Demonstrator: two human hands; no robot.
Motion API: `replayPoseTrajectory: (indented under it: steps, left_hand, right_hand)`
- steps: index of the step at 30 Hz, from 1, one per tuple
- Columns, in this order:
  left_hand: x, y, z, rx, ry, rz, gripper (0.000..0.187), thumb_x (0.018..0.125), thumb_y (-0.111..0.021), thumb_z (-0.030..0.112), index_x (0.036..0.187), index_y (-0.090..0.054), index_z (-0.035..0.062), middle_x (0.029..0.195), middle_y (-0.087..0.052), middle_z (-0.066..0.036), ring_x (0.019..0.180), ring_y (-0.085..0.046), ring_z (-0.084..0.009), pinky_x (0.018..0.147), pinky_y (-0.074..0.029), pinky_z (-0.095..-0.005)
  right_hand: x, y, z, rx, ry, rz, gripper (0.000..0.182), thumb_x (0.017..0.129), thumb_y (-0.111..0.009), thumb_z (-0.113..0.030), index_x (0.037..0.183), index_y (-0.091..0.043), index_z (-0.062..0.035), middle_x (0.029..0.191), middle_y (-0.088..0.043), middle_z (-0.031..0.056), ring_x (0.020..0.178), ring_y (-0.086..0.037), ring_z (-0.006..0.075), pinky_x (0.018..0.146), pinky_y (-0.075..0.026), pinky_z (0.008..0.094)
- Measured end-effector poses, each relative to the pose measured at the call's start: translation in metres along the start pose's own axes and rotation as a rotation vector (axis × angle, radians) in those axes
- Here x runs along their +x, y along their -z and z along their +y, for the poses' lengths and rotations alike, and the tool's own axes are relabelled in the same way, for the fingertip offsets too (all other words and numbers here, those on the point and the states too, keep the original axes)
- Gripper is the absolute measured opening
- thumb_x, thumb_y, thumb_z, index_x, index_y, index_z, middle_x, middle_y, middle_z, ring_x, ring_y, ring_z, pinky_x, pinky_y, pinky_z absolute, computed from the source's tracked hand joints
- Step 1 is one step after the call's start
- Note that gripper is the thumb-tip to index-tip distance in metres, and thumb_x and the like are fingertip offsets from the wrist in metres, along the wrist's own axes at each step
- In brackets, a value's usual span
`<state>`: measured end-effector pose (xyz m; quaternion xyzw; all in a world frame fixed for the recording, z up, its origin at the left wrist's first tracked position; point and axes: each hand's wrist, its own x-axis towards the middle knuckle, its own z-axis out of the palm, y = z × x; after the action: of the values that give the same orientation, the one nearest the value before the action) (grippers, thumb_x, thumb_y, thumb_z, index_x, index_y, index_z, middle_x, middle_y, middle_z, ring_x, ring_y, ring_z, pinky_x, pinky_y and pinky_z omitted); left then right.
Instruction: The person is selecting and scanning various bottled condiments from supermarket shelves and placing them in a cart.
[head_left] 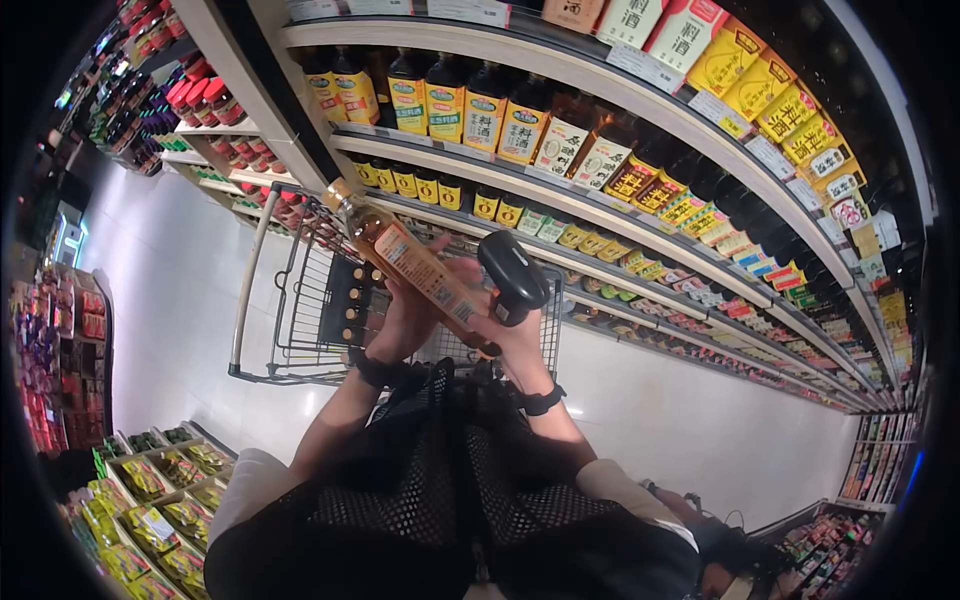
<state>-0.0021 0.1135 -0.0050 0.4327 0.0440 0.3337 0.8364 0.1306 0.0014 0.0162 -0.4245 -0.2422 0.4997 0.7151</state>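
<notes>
A glass bottle of amber liquid [405, 262] lies tilted across both hands, its gold cap toward the upper left. Its printed label, with a barcode low down, faces up. My left hand [405, 315] is closed round the bottle from beneath, and its fingertips show past the far side. In my right hand [515, 345] is a black handheld device with a rounded head, which looks like a barcode scanner [513, 277]. The right thumb lies at the bottle's base. Part of the scanner's grip is hidden by the fingers.
Beneath my hands stands a wire shopping cart [290, 330] with several dark bottles [353, 300] in a crate. Ahead, curved shelves [460, 150] hold rows of sauce and cooking-wine bottles. A bin of yellow packets [150, 490] is at lower left. Behind at right, another person's leg [715, 580] shows.
</notes>
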Motion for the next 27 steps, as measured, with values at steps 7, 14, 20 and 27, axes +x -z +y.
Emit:
replayPoseTrajectory:
  steps: [7,14,20,27]
  left_hand:
    - [-0.003,0.012,0.022,-0.153,0.113,0.202,0.071,0.1,-0.026,0.065,0.147,-0.036,0.0127,0.126,-0.056,-0.008,0.122,-0.054,-0.0229,0.099,-0.047,-0.0432]
    - [-0.02,0.049,0.023,-0.052,0.12,0.453,0.068,0.098,-0.039,0.06,0.141,-0.044,0.008,0.104,-0.065,-0.011,0.093,-0.066,-0.0231,0.081,-0.054,-0.04]
    - [-0.024,0.081,0.011,-0.007,0.089,0.479,0.061,0.099,-0.038,0.06,0.125,-0.053,0.0062,0.099,-0.065,-0.011,0.087,-0.067,-0.0231,0.077,-0.055,-0.0393]
    - [-0.013,0.059,0.037,0.013,0.071,0.471,0.063,0.098,-0.041,0.06,0.131,-0.051,0.0068,0.104,-0.066,-0.011,0.094,-0.066,-0.0251,0.083,-0.054,-0.0394]
  right_hand:
    - [-0.004,-0.001,0.008,-0.547,0.17,0.037,0.045,0.075,-0.081,-0.005,0.116,-0.063,0.0009,0.105,-0.071,0.0102,0.097,-0.067,0.0171,0.086,-0.051,0.0307]
    - [-0.003,0.024,-0.057,-1.125,0.338,-0.317,0.041,0.064,-0.077,-0.004,0.103,-0.065,-0.0017,0.079,-0.066,0.0173,0.075,-0.067,0.0346,0.068,-0.051,0.0335]
    - [-0.008,0.007,-0.084,-1.185,0.393,-0.347,0.032,0.062,-0.076,-0.009,0.092,-0.065,-0.0046,0.073,-0.064,0.0157,0.068,-0.063,0.0373,0.059,-0.049,0.0393]
    - [0.012,-0.016,-0.086,-1.229,0.494,-0.388,0.026,0.062,-0.073,-0.005,0.087,-0.064,-0.0037,0.069,-0.059,0.0173,0.066,-0.061,0.0384,0.057,-0.047,0.0389]
